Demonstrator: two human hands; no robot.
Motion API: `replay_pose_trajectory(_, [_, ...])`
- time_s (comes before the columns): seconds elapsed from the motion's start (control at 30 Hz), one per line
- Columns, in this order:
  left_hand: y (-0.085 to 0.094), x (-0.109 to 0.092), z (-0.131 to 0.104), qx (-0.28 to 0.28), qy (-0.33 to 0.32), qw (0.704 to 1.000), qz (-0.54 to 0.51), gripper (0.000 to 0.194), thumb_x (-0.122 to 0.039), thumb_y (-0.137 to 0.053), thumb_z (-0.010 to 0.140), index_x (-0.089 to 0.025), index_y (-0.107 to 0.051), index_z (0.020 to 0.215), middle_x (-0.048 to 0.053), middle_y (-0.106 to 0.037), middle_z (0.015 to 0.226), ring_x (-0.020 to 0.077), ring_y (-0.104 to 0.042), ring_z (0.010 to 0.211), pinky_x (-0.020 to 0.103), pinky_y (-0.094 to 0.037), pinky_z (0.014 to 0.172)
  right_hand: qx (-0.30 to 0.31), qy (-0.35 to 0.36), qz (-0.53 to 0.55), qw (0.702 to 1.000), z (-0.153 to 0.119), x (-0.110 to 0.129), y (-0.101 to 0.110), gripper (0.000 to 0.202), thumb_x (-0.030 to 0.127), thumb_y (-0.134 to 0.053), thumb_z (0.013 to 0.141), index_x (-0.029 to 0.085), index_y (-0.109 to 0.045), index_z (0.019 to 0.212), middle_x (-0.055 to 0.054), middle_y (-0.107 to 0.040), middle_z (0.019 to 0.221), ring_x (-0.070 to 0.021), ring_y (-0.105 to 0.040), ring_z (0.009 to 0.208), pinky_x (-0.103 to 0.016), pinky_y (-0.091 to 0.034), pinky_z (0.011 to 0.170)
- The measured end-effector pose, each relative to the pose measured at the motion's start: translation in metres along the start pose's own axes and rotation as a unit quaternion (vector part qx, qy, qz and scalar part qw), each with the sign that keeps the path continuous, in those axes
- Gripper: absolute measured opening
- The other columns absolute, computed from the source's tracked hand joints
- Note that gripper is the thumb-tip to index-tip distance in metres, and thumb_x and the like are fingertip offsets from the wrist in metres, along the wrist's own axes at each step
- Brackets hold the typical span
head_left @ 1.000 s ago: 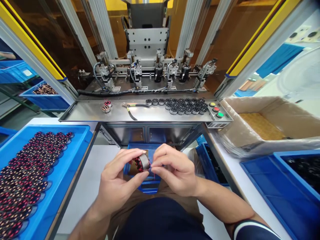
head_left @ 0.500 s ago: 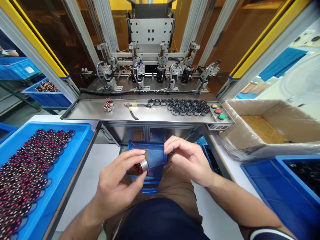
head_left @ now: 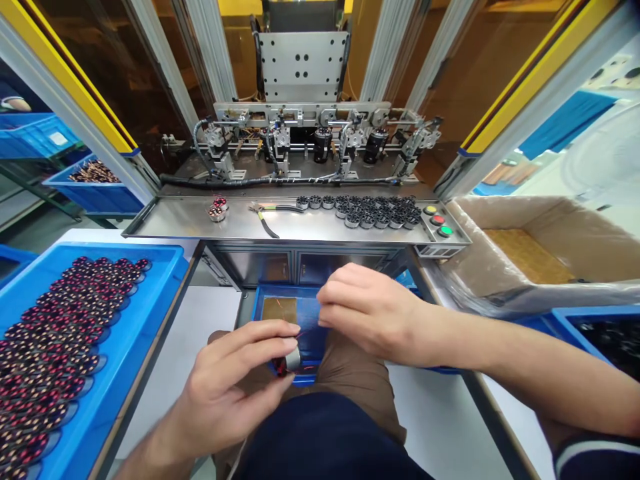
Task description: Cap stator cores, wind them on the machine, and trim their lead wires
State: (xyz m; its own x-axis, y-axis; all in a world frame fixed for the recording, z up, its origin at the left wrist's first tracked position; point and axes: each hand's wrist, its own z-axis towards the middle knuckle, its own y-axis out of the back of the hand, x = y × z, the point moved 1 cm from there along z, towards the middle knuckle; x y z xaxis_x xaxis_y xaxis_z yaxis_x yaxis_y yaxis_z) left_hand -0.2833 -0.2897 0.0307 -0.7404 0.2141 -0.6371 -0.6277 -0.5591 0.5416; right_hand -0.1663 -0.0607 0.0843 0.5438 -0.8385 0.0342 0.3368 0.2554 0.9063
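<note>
My left hand (head_left: pixel 233 383) grips a small wound motor stator (head_left: pixel 293 360), a silvery metal ring with dark red wire inside, between thumb and fingers above my lap. To the right of it, my right hand (head_left: pixel 373 313) is closed in a pinch, apart from the ring. What its fingertips hold, if anything, is hidden. Under both hands lies a blue bin (head_left: pixel 307 310) with a brown piece (head_left: pixel 280 310) and bits of red wire in it. On the metal ledge beyond rest cutting pliers (head_left: pixel 270 217), a couple of wound stators (head_left: pixel 217 211) and several black-topped rings (head_left: pixel 380 212).
A blue tray (head_left: pixel 167 267) full of wound stators stands at the left. Behind the ledge is a machine (head_left: pixel 305 67) with several clamp stations. Push buttons (head_left: pixel 437 220) sit at the ledge's right end, beside a plastic-lined box (head_left: pixel 530 233) and a blue bin (head_left: pixel 565 333) of black parts.
My right hand has closed into a pinch and turned, its forearm now higher. My left hand has lowered slightly with the stator. The machine's upper clamp rods have gone out of sight.
</note>
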Motion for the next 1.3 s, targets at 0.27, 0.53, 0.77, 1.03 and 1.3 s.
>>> replay_pose_trajectory(0.27, [-0.007, 0.000, 0.002, -0.076, 0.011, 0.996, 0.054, 0.049, -0.008, -0.075, 0.076, -0.025, -0.066, 0.122, 0.007, -0.072, 0.119, 0.0213, -0.071, 0.105, 0.030, -0.057, 0.095, -0.090, -0.024, 0.075, 0.993, 0.018, 0.027, -0.010, 0.026, 0.037, -0.056, 0.098, 0.014, -0.063, 0.089, -0.011, -0.064, 0.088, -0.0201, -0.055, 0.080, -0.036, -0.046, 0.071])
replay_pose_trajectory(0.53, [0.019, 0.009, -0.028, -0.117, 0.096, 0.986, -0.067, 0.043, -0.005, -0.075, 0.077, -0.026, -0.070, 0.114, 0.008, -0.074, 0.114, 0.0236, -0.071, 0.107, 0.033, -0.060, 0.093, 0.006, 0.000, 0.088, 0.996, 0.038, -0.012, -0.032, 0.023, 0.019, -0.044, 0.102, 0.016, -0.059, 0.085, -0.009, -0.063, 0.087, -0.0182, -0.051, 0.081, -0.032, -0.044, 0.077])
replay_pose_trajectory(0.77, [0.015, 0.019, -0.027, -0.310, 0.175, 0.915, -0.192, 0.035, -0.008, -0.077, 0.078, -0.021, -0.074, 0.111, 0.010, -0.074, 0.117, 0.0236, -0.072, 0.106, 0.030, -0.062, 0.091, 0.019, -0.347, 0.013, 0.938, 0.104, -0.139, -0.105, 0.058, 0.043, -0.067, 0.090, 0.007, -0.051, 0.132, -0.024, -0.053, 0.139, -0.0307, -0.046, 0.132, -0.042, -0.032, 0.112])
replay_pose_trajectory(1.03, [0.010, 0.018, -0.032, -0.346, 0.187, 0.894, -0.216, 0.036, -0.008, -0.077, 0.079, -0.022, -0.074, 0.111, 0.008, -0.073, 0.119, 0.0189, -0.072, 0.104, 0.026, -0.059, 0.093, 0.060, -0.390, 0.062, 0.917, 0.118, -0.158, -0.138, 0.045, 0.027, -0.061, 0.091, 0.002, -0.055, 0.129, -0.032, -0.054, 0.134, -0.0406, -0.048, 0.127, -0.055, -0.031, 0.109])
replay_pose_trajectory(1.3, [0.004, 0.021, -0.026, -0.326, 0.212, 0.870, -0.304, 0.035, -0.012, -0.076, 0.082, -0.022, -0.073, 0.115, 0.010, -0.075, 0.116, 0.0175, -0.073, 0.094, 0.025, -0.062, 0.084, -0.034, -0.368, 0.245, 0.896, 0.073, -0.122, -0.100, 0.044, 0.033, -0.027, 0.103, 0.009, -0.046, 0.135, -0.014, -0.064, 0.106, -0.0193, -0.066, 0.084, -0.035, -0.054, 0.079])
